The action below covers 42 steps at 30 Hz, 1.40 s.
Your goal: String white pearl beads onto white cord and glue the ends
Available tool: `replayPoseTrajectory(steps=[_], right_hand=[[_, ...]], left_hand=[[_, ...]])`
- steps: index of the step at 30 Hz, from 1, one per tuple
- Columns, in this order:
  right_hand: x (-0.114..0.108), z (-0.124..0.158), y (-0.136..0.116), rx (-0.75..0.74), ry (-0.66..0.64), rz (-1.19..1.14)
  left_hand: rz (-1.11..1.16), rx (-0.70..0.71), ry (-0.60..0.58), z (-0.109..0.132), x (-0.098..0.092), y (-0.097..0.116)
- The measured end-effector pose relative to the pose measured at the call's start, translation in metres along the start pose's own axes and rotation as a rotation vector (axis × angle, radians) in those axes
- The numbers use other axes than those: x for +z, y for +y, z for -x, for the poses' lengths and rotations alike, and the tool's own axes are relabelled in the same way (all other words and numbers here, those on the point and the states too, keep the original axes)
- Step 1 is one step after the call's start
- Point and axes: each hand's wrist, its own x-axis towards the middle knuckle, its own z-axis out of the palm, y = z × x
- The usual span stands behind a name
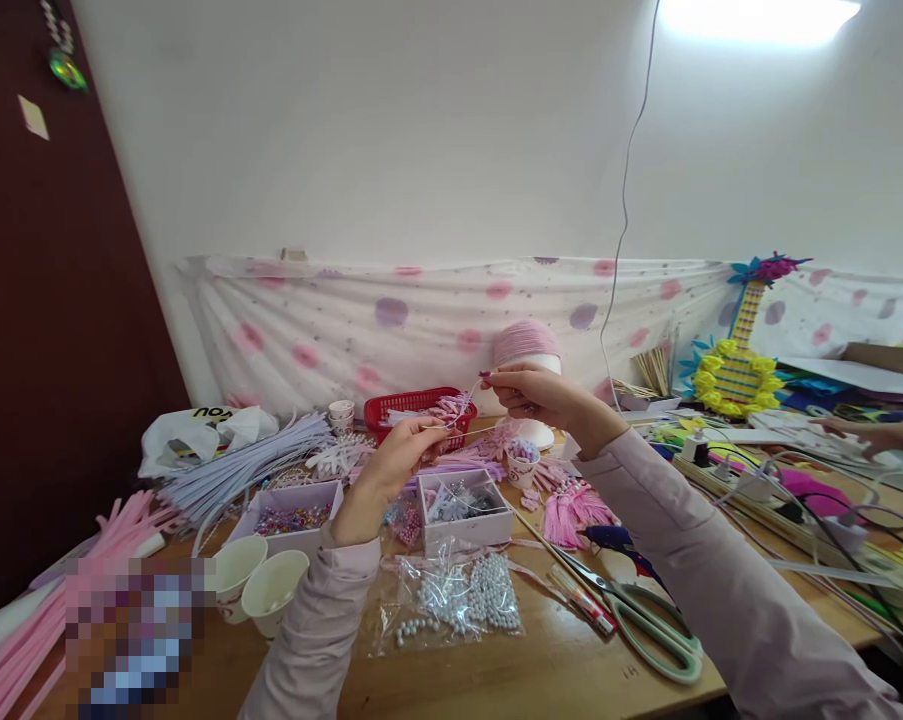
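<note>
With twelve o'clock toward the wall and the clock centred between the two hands, the left hand [406,455] is at nine, thumb and fingers pinched on a pale strand [464,404]. The right hand [537,392], at three, grips a small dark purple piece [485,377] between its fingertips. The strand spans the gap, raised above the worktop [556,682]. Behind the left hand is a red basket [380,414] with pink and lilac pieces; behind the right hand rises a white stand topped with a pink wrapping [527,343]. At six o'clock come a white box [470,537] with a divider, then a clear bag of silvery beads [488,595]. A box of coloured beads [293,520] lies at eight, two paper cups [275,590] just below it. Pink tassels [577,517] are at four, and green-handled scissors [657,632] near five. Far off at three is another person's hand [867,435].
</note>
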Motion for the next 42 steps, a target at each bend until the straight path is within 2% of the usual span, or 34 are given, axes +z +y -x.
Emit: replayPoseTrajectory(steps=[7, 13, 18, 23, 26, 29, 32, 35, 38, 42], right_hand=[[-0.012, -0.014, 0.013, 0.034, 0.075, 0.034], [-0.011, -0.019, 0.033, 0.029, 0.198, 0.134], [0.003, -0.009, 0.051, -0.171, 0.350, 0.193], [0.022, 0.008, 0.069, -0.361, 0.399, 0.142], [0.020, 0.009, 0.080, -0.348, 0.496, 0.094], [0.007, 0.003, 0.096, -0.229, 0.559, 0.056], [-0.005, -0.003, 0.116, -0.075, 0.546, 0.001], [-0.008, -0.004, 0.131, -0.006, 0.502, -0.069], [-0.001, 0.002, 0.132, -0.061, 0.478, -0.137], [0.023, 0.013, 0.113, -0.193, 0.385, -0.264]], left_hand=[[-0.082, -0.021, -0.020, 0.000, -0.004, -0.001], [-0.099, -0.083, -0.046, 0.000, -0.002, -0.002], [-0.098, -0.112, -0.049, -0.004, -0.001, -0.007], [-0.084, -0.118, -0.051, -0.007, -0.004, -0.011], [-0.051, -0.106, -0.047, -0.006, -0.006, -0.009], [-0.013, -0.089, -0.048, -0.004, -0.007, -0.005], [0.018, -0.061, -0.058, -0.002, -0.008, -0.001], [0.034, -0.034, -0.075, 0.001, -0.010, 0.003], [0.037, -0.017, -0.085, 0.003, -0.011, 0.007], [0.031, -0.007, -0.088, 0.006, -0.008, 0.009]])
